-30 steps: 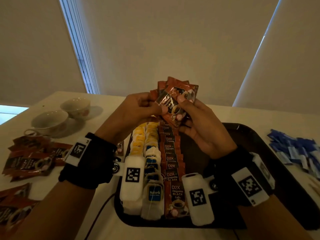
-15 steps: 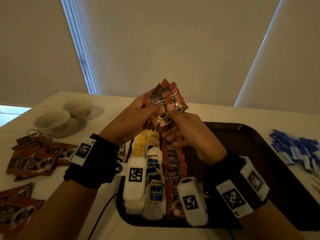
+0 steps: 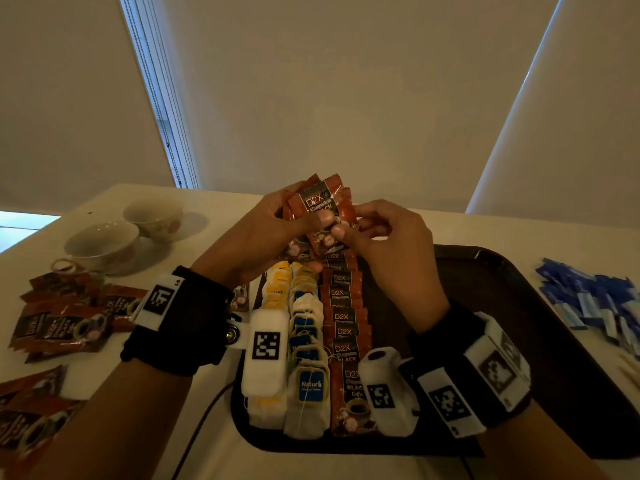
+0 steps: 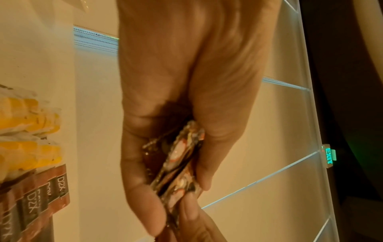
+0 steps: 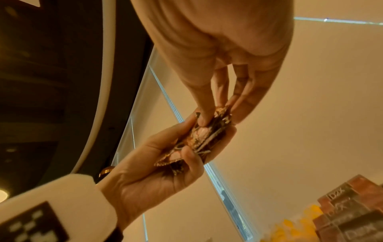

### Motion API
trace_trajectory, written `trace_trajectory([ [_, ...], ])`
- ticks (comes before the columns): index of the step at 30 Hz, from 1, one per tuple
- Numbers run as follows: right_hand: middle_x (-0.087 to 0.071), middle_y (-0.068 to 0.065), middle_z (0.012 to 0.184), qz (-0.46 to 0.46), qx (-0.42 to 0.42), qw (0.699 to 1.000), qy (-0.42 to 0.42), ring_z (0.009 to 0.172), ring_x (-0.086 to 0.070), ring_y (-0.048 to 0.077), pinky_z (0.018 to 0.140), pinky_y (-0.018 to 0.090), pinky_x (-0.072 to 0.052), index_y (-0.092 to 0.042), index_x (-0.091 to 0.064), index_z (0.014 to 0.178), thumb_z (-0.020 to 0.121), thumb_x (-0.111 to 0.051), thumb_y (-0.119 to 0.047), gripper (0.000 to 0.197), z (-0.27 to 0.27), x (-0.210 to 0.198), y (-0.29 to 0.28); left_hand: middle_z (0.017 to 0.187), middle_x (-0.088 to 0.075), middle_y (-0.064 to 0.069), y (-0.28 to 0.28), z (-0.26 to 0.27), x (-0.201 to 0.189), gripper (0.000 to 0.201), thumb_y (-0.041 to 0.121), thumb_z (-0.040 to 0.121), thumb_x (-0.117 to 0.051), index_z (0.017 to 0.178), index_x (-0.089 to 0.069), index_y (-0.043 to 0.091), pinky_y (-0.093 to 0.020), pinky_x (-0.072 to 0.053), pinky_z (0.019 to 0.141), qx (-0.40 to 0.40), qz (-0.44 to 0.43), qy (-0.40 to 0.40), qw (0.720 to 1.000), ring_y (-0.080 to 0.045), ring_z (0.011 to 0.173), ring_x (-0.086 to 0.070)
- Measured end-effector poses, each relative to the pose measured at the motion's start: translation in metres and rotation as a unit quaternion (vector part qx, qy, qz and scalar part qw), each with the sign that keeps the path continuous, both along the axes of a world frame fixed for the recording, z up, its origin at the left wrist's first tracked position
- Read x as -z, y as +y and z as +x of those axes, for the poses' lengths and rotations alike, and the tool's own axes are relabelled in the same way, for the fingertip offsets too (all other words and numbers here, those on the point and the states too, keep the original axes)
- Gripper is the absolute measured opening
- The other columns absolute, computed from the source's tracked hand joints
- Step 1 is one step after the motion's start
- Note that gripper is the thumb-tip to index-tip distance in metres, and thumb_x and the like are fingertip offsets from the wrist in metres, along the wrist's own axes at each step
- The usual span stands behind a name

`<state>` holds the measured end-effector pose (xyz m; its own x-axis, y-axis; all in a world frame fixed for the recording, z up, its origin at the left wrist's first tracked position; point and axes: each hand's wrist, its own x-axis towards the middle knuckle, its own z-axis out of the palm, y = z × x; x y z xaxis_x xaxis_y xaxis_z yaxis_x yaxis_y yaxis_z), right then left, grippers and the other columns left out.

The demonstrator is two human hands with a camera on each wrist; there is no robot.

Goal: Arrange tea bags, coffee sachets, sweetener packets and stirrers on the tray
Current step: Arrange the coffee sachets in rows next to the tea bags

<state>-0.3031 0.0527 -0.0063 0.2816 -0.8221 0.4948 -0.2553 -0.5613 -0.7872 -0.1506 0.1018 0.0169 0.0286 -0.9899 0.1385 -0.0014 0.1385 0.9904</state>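
Starting at the near edge of the worktop (image 3: 214, 455), the dark tray (image 3: 519, 306) carries three neat overlapping rows along its left side: yellow-tagged tea bags (image 3: 277, 289), blue-tagged tea bags (image 3: 306, 344) and, to their right, a row of coffee sachets (image 3: 344, 327) running from the tray's near edge toward its far edge. Above the far end of that row both hands are raised. The left hand (image 3: 256, 233) has its fingers and thumb curled round a small fanned bundle of sachets (image 3: 322, 213), and the right hand (image 3: 388, 244) pinches the lower corner of the front one between thumb and fingertips, probably to peel it off for the row. These foil packets look light, thin and slick, crinkly rather than stiff, so I'd judge a crimped end seam the safest place to take hold, since the flat faces may slide on each other. The head view reads the printed fronts; the wrist views alone show the bundle edge-on, several layers thick in the left palm. Farther out, loose sachets (image 3: 65, 323) lie by the left edge with two cups (image 3: 104, 244) beyond them, and blue sweetener packets (image 3: 595, 299) sit heaped by the right edge.
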Motion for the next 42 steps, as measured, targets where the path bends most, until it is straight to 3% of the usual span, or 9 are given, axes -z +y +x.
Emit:
trace_trajectory([
  [4, -0.067, -0.006, 0.082, 0.073, -0.063, 0.993, -0.065, 0.076, -0.068, 0.015, 0.066, 0.027, -0.056, -0.016, -0.07, 0.095, 0.077, -0.074, -0.023, 0.019, 0.002, -0.001, 0.003, 0.112, -0.069, -0.003, 0.0, 0.0, 0.002, 0.048, 0.01, 0.083, -0.059, 0.129, -0.051, 0.023, -0.033, -0.059, 0.068, 0.039, 0.006, 0.007, 0.999, -0.021, 0.096, -0.069],
  [12, -0.066, 0.002, 0.09, 0.095, -0.044, 0.994, -0.035, 0.083, -0.067, 0.018, 0.075, 0.045, -0.057, -0.028, -0.057, 0.094, 0.084, -0.067, -0.029, 0.015, 0.002, -0.001, 0.002, 0.081, -0.074, 0.006, -0.002, 0.004, 0.007, 0.034, -0.002, 0.086, -0.054, 0.105, -0.054, 0.026, -0.025, -0.055, 0.054, 0.034, 0.02, 0.063, 0.997, -0.013, 0.076, -0.071],
  [16, -0.059, -0.011, 0.09, 0.065, -0.037, 0.997, -0.014, 0.084, -0.064, 0.013, 0.075, 0.038, -0.057, -0.026, -0.054, 0.094, 0.087, -0.064, -0.028, 0.013, 0.001, -0.005, 0.007, 0.089, -0.073, 0.003, -0.002, 0.0, 0.006, 0.034, 0.004, 0.083, -0.057, 0.109, -0.056, 0.026, -0.027, -0.057, 0.055, 0.039, 0.014, 0.068, 0.997, -0.016, 0.082, -0.071],
  [20, -0.057, -0.011, 0.099, 0.104, -0.128, 0.986, 0.015, 0.087, -0.063, 0.001, 0.072, 0.014, -0.052, -0.024, -0.041, 0.111, 0.082, -0.07, -0.025, 0.041, 0.004, -0.006, 0.014, 0.08, -0.074, 0.004, -0.004, -0.003, 0.006, 0.025, 0.009, 0.085, -0.058, 0.108, -0.058, 0.021, -0.025, -0.056, 0.054, -0.007, 0.015, 0.079, 0.997, -0.012, 0.073, -0.07],
  [24, -0.054, -0.003, 0.124, 0.122, -0.163, 0.979, 0.018, 0.109, -0.058, 0.007, 0.081, 0.016, -0.052, -0.02, -0.029, 0.131, 0.079, -0.072, -0.03, 0.068, 0.014, 0.003, 0.021, 0.101, -0.072, 0.0, -0.004, -0.008, 0.006, 0.03, 0.026, 0.083, -0.059, 0.113, -0.059, 0.023, -0.028, -0.058, 0.067, 0.013, 0.038, 0.085, 0.996, -0.015, 0.089, -0.071],
  [27, -0.055, -0.002, 0.115, 0.161, -0.179, 0.97, 0.012, 0.095, -0.061, 0.003, 0.063, 0.01, -0.05, -0.014, -0.027, 0.13, 0.086, -0.065, -0.021, 0.058, 0.012, 0.0, 0.02, 0.102, -0.072, -0.003, -0.001, -0.005, 0.005, 0.033, 0.032, 0.083, -0.057, 0.115, -0.055, 0.023, -0.035, -0.059, 0.075, 0.078, 0.054, 0.063, 0.994, -0.018, 0.09, -0.07],
  [34, -0.051, -0.008, 0.095, 0.257, -0.181, 0.949, 0.002, 0.059, -0.063, -0.006, 0.049, 0.02, -0.053, -0.015, -0.026, 0.13, 0.095, -0.047, -0.025, 0.042, 0.007, -0.013, 0.018, 0.11, -0.067, -0.013, 0.002, 0.007, 0.008, 0.055, -0.008, 0.075, -0.047, 0.126, -0.05, 0.013, -0.039, -0.056, 0.079, 0.209, 0.078, 0.148, 0.964, -0.027, 0.098, -0.066],
  [39, -0.05, -0.007, 0.106, 0.234, -0.186, 0.953, 0.046, 0.081, -0.062, 0.006, 0.052, 0.019, -0.052, -0.022, -0.023, 0.128, 0.095, -0.047, -0.028, 0.041, 0.005, -0.011, 0.017, 0.116, -0.065, -0.011, 0.004, 0.004, 0.006, 0.041, 0.013, 0.087, -0.045, 0.128, -0.05, 0.015, -0.035, -0.056, 0.079, 0.166, 0.063, 0.12, 0.977, -0.024, 0.103, -0.065],
  [42, -0.05, -0.005, 0.102, 0.218, -0.183, 0.956, 0.065, 0.078, -0.06, 0.006, 0.052, 0.019, -0.052, -0.024, -0.024, 0.12, 0.094, -0.05, -0.026, 0.037, 0.006, -0.009, 0.016, 0.11, -0.069, -0.005, 0.004, -0.001, 0.006, 0.043, 0.034, 0.085, -0.041, 0.124, -0.051, 0.02, -0.032, -0.056, 0.08, 0.154, 0.063, 0.086, 0.982, -0.02, 0.101, -0.065],
])
